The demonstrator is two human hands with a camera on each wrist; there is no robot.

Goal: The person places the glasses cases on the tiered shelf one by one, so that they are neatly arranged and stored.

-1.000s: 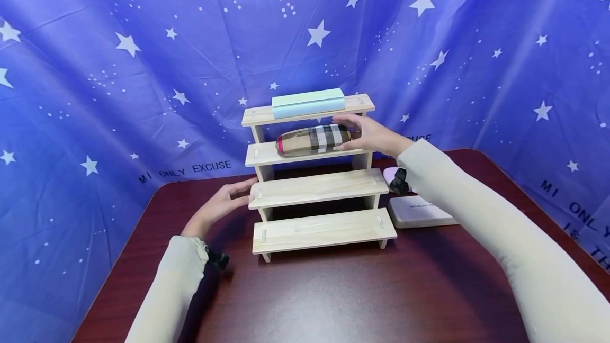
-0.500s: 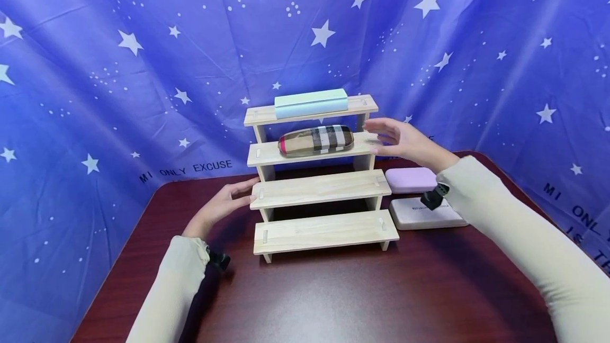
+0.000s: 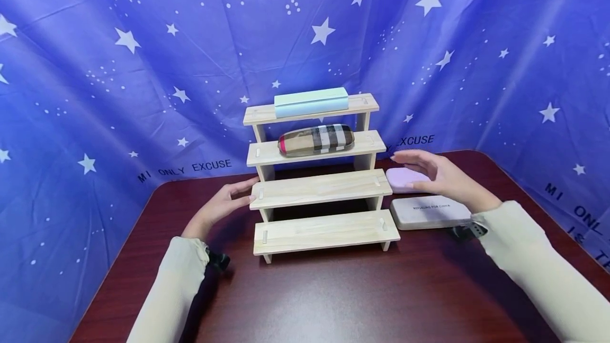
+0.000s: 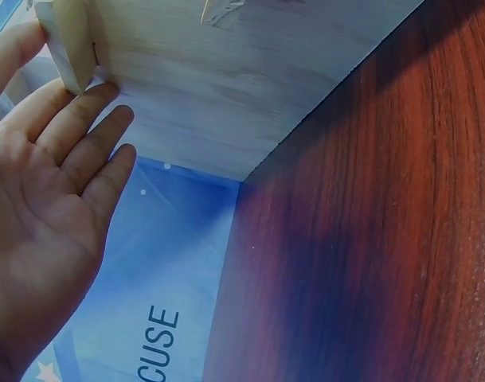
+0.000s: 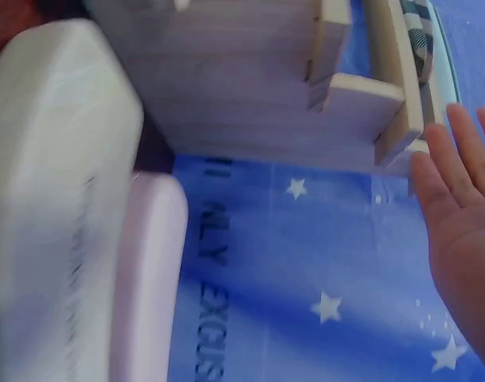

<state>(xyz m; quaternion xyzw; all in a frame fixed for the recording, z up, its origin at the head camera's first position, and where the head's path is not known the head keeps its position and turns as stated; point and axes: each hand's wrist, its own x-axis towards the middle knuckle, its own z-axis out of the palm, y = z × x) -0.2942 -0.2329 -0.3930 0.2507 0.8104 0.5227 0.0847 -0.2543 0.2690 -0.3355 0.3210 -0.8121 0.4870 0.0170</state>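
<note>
A four-step wooden display shelf [image 3: 319,189] stands on the table. My left hand [image 3: 221,205] grips its left side at the second step from the bottom, thumb on one side of the board's end [image 4: 67,40] and fingers on the other. On the third step lies a rounded plaid case [image 3: 305,142] with a red end; a light blue box [image 3: 311,105] is on the top step. My right hand [image 3: 443,176] holds nothing, fingers extended, above a lilac case [image 3: 400,179] and a white case [image 3: 424,212] at the shelf's right.
The dark red table [image 3: 329,295] reaches back to a blue starry curtain [image 3: 190,68]. The white case lies in front of the lilac one, close beside the shelf's right side. Both lower steps of the shelf show bare wood.
My right hand has let go of the plaid case on the third step and moved right and down, over the two cases. The left hand has stayed at the shelf.
</note>
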